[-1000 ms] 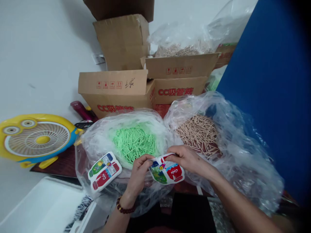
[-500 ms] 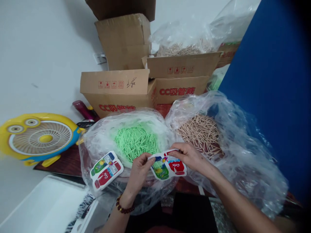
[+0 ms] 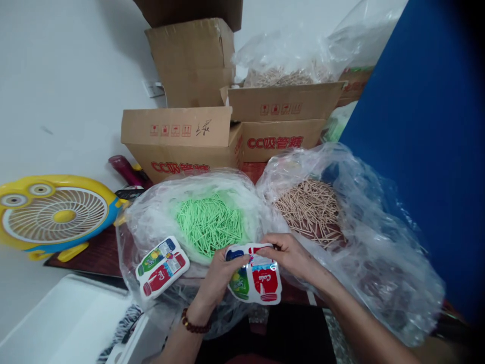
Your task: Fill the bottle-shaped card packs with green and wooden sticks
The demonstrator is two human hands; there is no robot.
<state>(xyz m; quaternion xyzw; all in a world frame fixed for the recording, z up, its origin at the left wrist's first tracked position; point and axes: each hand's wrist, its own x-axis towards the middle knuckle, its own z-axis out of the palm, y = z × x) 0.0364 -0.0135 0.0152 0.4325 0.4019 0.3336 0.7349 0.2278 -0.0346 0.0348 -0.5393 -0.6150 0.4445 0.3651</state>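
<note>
Both my hands grip one flat bottle-shaped packet [image 3: 265, 278], printed with a green bottle and a red cola bottle. My left hand [image 3: 216, 275] pinches its upper left edge, thumb across the front. At the top right edge, my right hand [image 3: 286, 255] pinches it with thumb and fingers. A stack of similar packets [image 3: 162, 268] lies on the plastic to the left. Just beyond my hands is a heap of thin green candy sticks [image 3: 208, 222] in an opened clear bag. Brown sticks [image 3: 310, 210] lie in another opened bag [image 3: 379, 242] on the right.
Cardboard boxes [image 3: 174, 129] with red lettering stand along the back, one holding a bag of pale sticks [image 3: 284, 77]. A yellow fan [image 3: 56, 215] stands at the left. A blue panel [image 3: 420, 131] rises at the right, and a white bin [image 3: 68, 323] is below left.
The packet has come lower and closer to me, turned more upright. My left thumb now reaches further across its front; my right hand has shifted slightly left and down.
</note>
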